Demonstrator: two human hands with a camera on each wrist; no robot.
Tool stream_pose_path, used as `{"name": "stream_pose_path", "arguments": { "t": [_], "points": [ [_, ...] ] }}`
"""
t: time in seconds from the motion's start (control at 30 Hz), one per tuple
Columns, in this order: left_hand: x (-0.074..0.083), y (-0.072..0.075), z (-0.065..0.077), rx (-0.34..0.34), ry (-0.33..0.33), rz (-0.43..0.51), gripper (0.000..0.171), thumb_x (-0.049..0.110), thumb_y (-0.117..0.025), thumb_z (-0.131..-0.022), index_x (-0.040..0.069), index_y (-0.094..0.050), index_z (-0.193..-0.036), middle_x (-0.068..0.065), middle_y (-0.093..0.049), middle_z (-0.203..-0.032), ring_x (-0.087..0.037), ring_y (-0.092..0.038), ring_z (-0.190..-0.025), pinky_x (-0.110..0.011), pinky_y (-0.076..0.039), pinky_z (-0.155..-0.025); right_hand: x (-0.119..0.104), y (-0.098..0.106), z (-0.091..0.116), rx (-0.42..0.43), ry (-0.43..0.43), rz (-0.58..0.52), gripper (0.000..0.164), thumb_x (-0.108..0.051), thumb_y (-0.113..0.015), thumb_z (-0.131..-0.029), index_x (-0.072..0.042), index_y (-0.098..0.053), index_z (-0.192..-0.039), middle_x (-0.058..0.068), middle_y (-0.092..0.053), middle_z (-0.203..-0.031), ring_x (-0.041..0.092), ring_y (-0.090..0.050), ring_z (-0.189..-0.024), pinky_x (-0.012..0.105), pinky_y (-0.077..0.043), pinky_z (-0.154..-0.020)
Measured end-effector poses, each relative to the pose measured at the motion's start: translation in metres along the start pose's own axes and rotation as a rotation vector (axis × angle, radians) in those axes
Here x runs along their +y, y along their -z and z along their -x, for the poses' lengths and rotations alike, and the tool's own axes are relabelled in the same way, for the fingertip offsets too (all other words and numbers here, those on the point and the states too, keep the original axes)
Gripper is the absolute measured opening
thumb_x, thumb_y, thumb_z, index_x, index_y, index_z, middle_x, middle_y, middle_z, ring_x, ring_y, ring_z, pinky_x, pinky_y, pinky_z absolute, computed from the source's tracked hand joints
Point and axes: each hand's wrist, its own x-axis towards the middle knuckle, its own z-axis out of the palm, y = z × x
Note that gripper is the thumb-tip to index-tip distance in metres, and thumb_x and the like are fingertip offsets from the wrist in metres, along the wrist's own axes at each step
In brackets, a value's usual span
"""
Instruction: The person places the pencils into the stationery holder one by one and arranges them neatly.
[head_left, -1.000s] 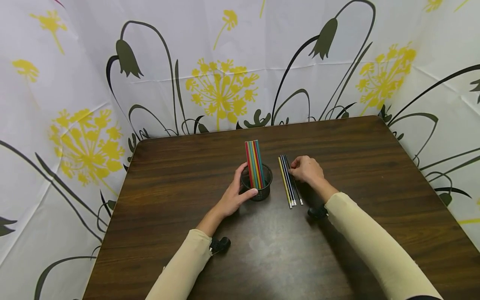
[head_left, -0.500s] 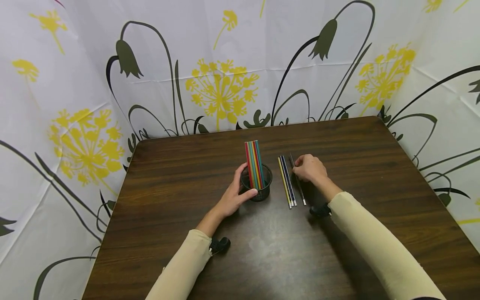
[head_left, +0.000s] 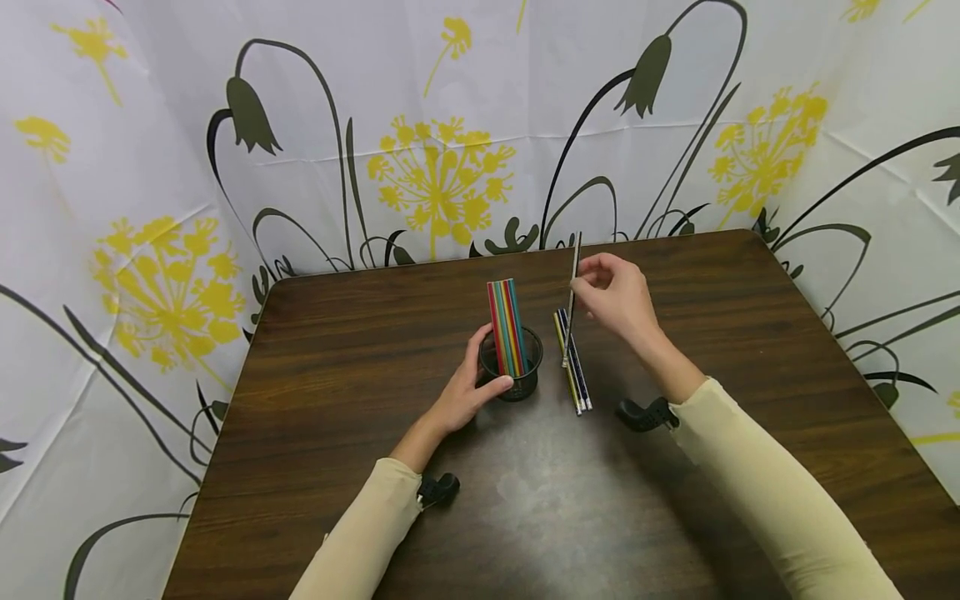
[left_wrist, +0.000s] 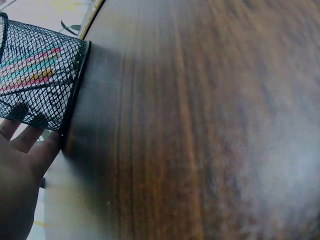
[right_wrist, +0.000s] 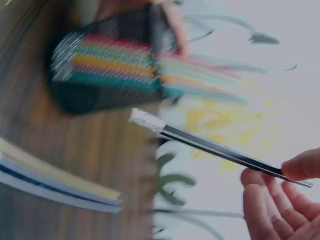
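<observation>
A black mesh pencil cup [head_left: 528,385] stands upright on the table, with several coloured pencils [head_left: 507,329] leaning in it. My left hand [head_left: 457,402] grips the cup from its left side, thumb at the front near the rim; its fingers [left_wrist: 31,137] touch the mesh in the left wrist view. Between thumb and fingertips my right hand [head_left: 621,298] pinches a black pencil [right_wrist: 215,148] with a light stripe. That pencil is raised, its silvery end pointing down. Below it, a few pencils [head_left: 577,385], yellow and dark, lie side by side right of the cup.
The dark wood-grain table [head_left: 360,375] ends at a back edge close to a white flowered curtain [head_left: 315,192]. Small black devices [head_left: 438,490] are strapped at both wrists. The right wrist view is blurred around the cup.
My right hand has slid the black pencil away from the row, then lifted it up and back, tilting it more upright. My left hand stays on the cup.
</observation>
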Motion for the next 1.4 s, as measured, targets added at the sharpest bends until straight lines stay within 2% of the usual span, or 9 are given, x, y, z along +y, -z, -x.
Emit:
{"name": "stream_pose_path", "arguments": {
  "t": [0.17,0.23,0.3,0.4,0.47,0.57,0.77,1.0,1.4],
  "points": [
    [0.001,0.0,0.0,-0.005,-0.01,0.009,0.082,0.019,-0.064,-0.096,0.034,-0.01,-0.156,-0.01,-0.035,-0.151,-0.028,-0.04,-0.134,-0.056,-0.031,-0.109,-0.023,-0.007,0.006,0.024,0.104,-0.174,0.021,-0.01,-0.066,-0.088,0.001,-0.062,-0.106,0.017,-0.069,-0.088,0.01,-0.064,-0.061,0.029,-0.055,-0.053],
    [0.011,0.001,0.001,-0.018,-0.005,0.017,0.082,0.016,-0.063,-0.096,0.027,-0.009,-0.157,-0.013,-0.033,-0.152,-0.031,-0.038,-0.135,-0.057,-0.03,-0.109,-0.025,-0.011,0.009,0.02,0.142,-0.146,0.022,-0.01,-0.068,-0.089,0.001,-0.063,-0.107,0.016,-0.069,-0.09,0.008,-0.065,-0.063,0.027,-0.055,-0.055],
    [0.011,0.001,0.001,-0.021,-0.011,0.019,0.081,0.015,-0.062,-0.096,0.026,-0.009,-0.157,-0.013,-0.03,-0.154,-0.032,-0.037,-0.136,-0.059,-0.029,-0.109,-0.026,-0.018,0.013,0.016,0.182,-0.089,0.02,-0.01,-0.07,-0.088,-0.001,-0.064,-0.105,0.012,-0.069,-0.09,0.01,-0.065,-0.065,0.027,-0.054,-0.058],
    [0.01,0.001,0.001,-0.017,-0.005,0.017,0.082,0.017,-0.063,-0.096,0.029,-0.009,-0.156,-0.01,-0.03,-0.154,-0.03,-0.037,-0.137,-0.059,-0.03,-0.108,-0.023,-0.028,0.017,0.001,0.249,0.016,0.017,-0.011,-0.071,-0.088,-0.005,-0.065,-0.103,0.006,-0.069,-0.09,0.013,-0.066,-0.069,0.029,-0.052,-0.062],
    [0.0,0.0,-0.001,-0.005,-0.017,0.015,0.081,0.02,-0.063,-0.096,0.036,-0.01,-0.155,-0.005,-0.032,-0.153,-0.027,-0.038,-0.136,-0.058,-0.03,-0.108,-0.02,-0.035,0.02,-0.017,0.285,0.058,0.015,-0.011,-0.07,-0.088,-0.007,-0.065,-0.102,0.003,-0.069,-0.088,0.015,-0.066,-0.071,0.031,-0.051,-0.062],
    [0.0,0.0,-0.001,-0.003,-0.022,0.022,0.081,0.018,-0.064,-0.096,0.037,-0.011,-0.155,-0.005,-0.035,-0.151,-0.026,-0.039,-0.135,-0.057,-0.031,-0.108,-0.012,-0.043,0.023,-0.048,0.313,0.104,0.015,-0.013,-0.068,-0.088,-0.008,-0.065,-0.102,0.002,-0.069,-0.088,0.014,-0.067,-0.07,0.032,-0.051,-0.061],
    [0.005,0.0,0.0,-0.018,-0.023,0.029,0.082,0.012,-0.062,-0.096,0.03,-0.009,-0.156,-0.012,-0.034,-0.151,-0.029,-0.039,-0.135,-0.057,-0.029,-0.109,0.002,-0.055,0.027,-0.066,0.292,0.202,0.015,-0.015,-0.068,-0.088,-0.008,-0.065,-0.101,-0.001,-0.069,-0.086,0.01,-0.065,-0.067,0.031,-0.05,-0.058],
    [0.035,0.002,0.003,-0.05,-0.012,0.053,0.08,0.005,-0.059,-0.096,0.009,-0.007,-0.156,-0.025,-0.032,-0.15,-0.04,-0.036,-0.135,-0.063,-0.026,-0.108,0.004,-0.06,0.027,-0.037,0.257,0.253,0.015,-0.018,-0.069,-0.088,-0.009,-0.065,-0.1,-0.001,-0.07,-0.085,0.01,-0.065,-0.066,0.033,-0.05,-0.057],
    [0.035,0.004,0.004,-0.054,-0.021,0.059,0.08,0.004,-0.059,-0.096,0.008,-0.006,-0.156,-0.025,-0.032,-0.15,-0.041,-0.037,-0.134,-0.063,-0.026,-0.108,0.002,-0.067,0.016,-0.04,0.187,0.332,0.013,-0.019,-0.071,-0.087,-0.011,-0.066,-0.095,-0.001,-0.068,-0.08,0.013,-0.062,-0.065,0.033,-0.049,-0.058]
  ]
}}
